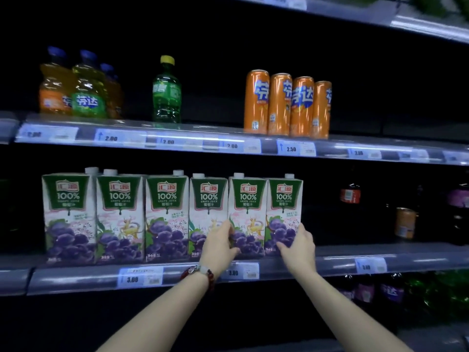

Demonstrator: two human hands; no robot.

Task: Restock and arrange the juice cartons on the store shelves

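Several grape juice cartons stand in a row on the middle shelf (pixel 76 275), white with green tops and purple grapes. My left hand (pixel 220 246), with a beaded bracelet at the wrist, grips the lower left edge of the second carton from the right (pixel 247 199). My right hand (pixel 299 246) holds the lower right corner of the rightmost carton (pixel 284 199), thumb on its front. Both cartons stand upright and side by side on the shelf.
The shelf above carries soda bottles (pixel 81 90), a green bottle (pixel 166 94) and orange cans (pixel 286 105). Right of the cartons the middle shelf is dark, with a dark bottle (pixel 350 196) and an orange can (pixel 405 223) further right. Price tags line the shelf edges.
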